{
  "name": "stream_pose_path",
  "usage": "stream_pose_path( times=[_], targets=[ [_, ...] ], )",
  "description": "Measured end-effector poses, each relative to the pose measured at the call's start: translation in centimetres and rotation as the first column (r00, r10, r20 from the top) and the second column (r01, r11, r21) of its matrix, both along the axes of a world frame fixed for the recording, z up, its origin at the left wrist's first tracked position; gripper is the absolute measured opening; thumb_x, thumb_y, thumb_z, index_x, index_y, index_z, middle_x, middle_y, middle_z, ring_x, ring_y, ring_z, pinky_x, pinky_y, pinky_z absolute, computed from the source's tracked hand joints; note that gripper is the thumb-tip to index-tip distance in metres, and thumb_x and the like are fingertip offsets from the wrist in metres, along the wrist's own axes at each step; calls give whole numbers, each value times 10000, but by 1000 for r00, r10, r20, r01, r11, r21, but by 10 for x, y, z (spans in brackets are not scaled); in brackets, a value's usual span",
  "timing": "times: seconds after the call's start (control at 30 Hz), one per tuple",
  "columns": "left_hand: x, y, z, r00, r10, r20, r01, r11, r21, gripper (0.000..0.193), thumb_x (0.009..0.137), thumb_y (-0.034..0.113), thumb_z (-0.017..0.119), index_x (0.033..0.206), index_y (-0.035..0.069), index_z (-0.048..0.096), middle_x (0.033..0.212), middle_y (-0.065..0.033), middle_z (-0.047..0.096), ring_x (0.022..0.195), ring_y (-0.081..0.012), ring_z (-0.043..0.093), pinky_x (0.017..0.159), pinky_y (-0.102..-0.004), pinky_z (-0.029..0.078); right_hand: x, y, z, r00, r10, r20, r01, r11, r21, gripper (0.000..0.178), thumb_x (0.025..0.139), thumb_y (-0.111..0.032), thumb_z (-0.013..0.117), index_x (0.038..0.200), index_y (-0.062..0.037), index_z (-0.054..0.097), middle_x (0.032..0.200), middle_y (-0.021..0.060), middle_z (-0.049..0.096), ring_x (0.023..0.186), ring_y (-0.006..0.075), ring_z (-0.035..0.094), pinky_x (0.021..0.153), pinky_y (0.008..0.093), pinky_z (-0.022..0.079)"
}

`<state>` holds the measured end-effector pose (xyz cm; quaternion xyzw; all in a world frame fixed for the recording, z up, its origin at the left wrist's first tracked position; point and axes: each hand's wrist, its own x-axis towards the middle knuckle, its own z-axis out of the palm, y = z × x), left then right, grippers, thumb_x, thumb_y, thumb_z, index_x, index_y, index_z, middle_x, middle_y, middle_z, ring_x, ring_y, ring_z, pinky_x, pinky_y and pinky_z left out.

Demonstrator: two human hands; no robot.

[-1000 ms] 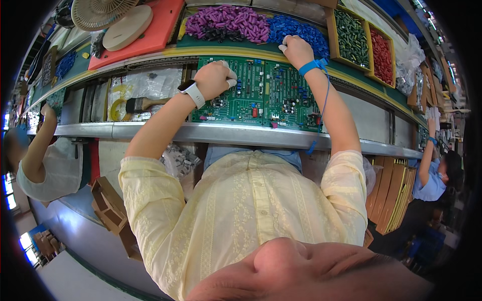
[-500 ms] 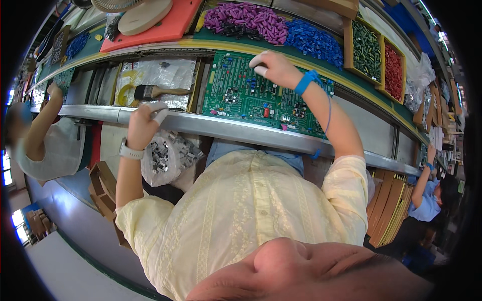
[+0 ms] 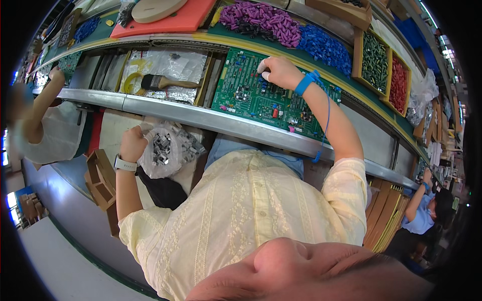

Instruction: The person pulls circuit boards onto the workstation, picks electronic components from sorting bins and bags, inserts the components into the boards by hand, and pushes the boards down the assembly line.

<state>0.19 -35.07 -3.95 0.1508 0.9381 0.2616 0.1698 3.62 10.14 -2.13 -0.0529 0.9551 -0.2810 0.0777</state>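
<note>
My right hand [image 3: 282, 73] is over the upper part of a large green circuit board [image 3: 236, 75] on the metal rail. White coverings sit on its thumb and fingertip, which are bent together. What lies between them, if anything, is too small to make out. A blue wrist strap [image 3: 307, 83] with a coiled cord circles that wrist. My left hand [image 3: 134, 143], fingers curled in, is at the edge of a clear plastic bag [image 3: 159, 169] full of small silvery metal parts [image 3: 161, 145]. Anything in those fingers is hidden.
A brush [image 3: 170, 83] lies on a plastic-lined tray left of the board. Behind are piles of purple parts [image 3: 258, 20] and blue parts [image 3: 324, 47], plus boxes of green parts [image 3: 371, 57] and red parts [image 3: 398, 83]. Co-workers sit at both sides.
My left hand has moved down from the rail's edge to the bag of metal parts. My right hand stays over the board, slightly lower and further right. The view has shifted slightly.
</note>
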Motion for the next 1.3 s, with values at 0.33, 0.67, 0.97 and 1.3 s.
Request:
stream_pose_path(
  times=[0.33,0.67,0.97,1.3],
  targets=[
    [24,-4,-28,973,-228,-13,180,799,-574,140,706,155,569,736,44,649,765,-172,632,739,-334,623,663,-413,505,2,5,4,994,101,33,-98,991,-87,216,768,-122,559,942,-39,656,929,153,643,886,305,595,782,390,459],
    [44,6,-79,956,-252,148,291,765,-575,183,741,129,546,833,11,650,862,-182,645,836,-319,629,739,-411,507,99,30,52,991,-124,51,133,960,-245,309,803,-94,602,1109,-57,584,871,78,602,791,146,573,717,267,451],
    [39,0,-87,947,-260,189,321,788,-525,198,730,158,567,874,49,649,865,-198,638,829,-351,613,758,-435,493,394,151,60,600,-629,494,792,552,-259,127,824,-118,573,831,-2,624,729,28,584,742,121,561,633,242,441],
    [15,67,64,962,-272,-19,273,960,69,243,685,109,702,904,28,633,782,-138,612,680,-236,595,639,-308,475,627,177,-54,112,-871,479,946,241,216,107,775,-150,583,765,-57,635,669,32,571,528,135,512,464,258,406]
  ],
)
